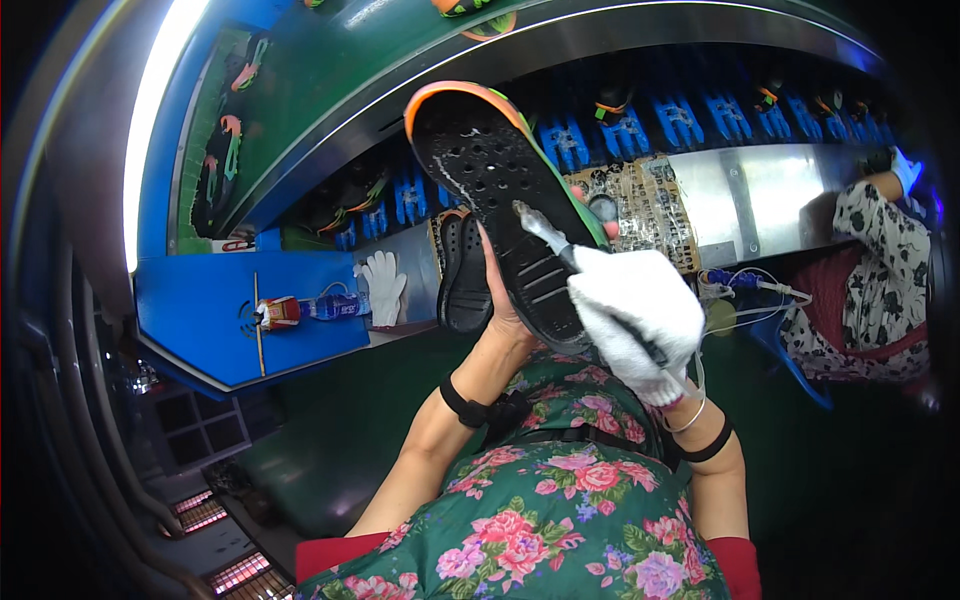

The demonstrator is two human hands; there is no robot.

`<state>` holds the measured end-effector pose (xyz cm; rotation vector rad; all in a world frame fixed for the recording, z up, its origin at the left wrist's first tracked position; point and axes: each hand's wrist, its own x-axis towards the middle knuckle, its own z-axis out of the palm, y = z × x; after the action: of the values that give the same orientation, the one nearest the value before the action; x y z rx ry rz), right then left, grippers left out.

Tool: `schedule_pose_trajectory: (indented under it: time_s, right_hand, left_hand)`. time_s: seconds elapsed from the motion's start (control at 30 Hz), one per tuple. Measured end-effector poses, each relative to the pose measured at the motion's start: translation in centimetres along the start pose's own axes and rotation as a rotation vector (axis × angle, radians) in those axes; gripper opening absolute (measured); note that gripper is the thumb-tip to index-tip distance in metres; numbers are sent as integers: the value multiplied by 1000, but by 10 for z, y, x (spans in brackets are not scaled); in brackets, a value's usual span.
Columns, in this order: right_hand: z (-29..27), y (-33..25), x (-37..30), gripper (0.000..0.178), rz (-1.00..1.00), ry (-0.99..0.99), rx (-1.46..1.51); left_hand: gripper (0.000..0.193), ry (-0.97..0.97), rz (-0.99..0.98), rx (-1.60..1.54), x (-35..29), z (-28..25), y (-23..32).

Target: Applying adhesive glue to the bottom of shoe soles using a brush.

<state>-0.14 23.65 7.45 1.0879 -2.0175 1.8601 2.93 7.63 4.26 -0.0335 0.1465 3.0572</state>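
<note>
My left hand (508,328), bare, grips a black shoe sole (465,135) from below, with the thumb along its left edge and fingertips showing at its right edge. The sole is tilted up toward me; it has small holes, several slots and an orange and green rim. In a white knitted glove, my right hand (635,310) is closed around the dark handle of a brush (543,230). The brush's whitish tip touches the middle of the sole. Behind my left thumb, another black sole (464,300) with holes lies on the bench.
An empty white glove (382,286) lies beside a blue table (200,330) bearing a plastic bottle (336,306) and a thin stick (260,340). Ahead, blue racks (622,130) line a conveyor, with a green belt (360,60) beyond. A co-worker's spotted sleeve (870,225) is at the right.
</note>
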Motion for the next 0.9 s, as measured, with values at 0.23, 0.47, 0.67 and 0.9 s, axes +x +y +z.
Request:
schedule_pose_trajectory:
  time_s: [0.23,0.47,0.67,0.9]
  right_hand:
    - [8,-4,-2,23,36,-115,251]
    - [8,-8,-10,32,-110,-233,37]
    - [4,4,-7,26,-70,-117,23]
    - [7,8,-12,25,37,-186,217]
  left_hand:
    - [98,-51,-26,54,9,-16,16]
    - [101,-90,3,83,14,-20,22]
    - [109,-58,-51,75,9,-19,30]
    - [109,0,-75,148,1,-22,40]
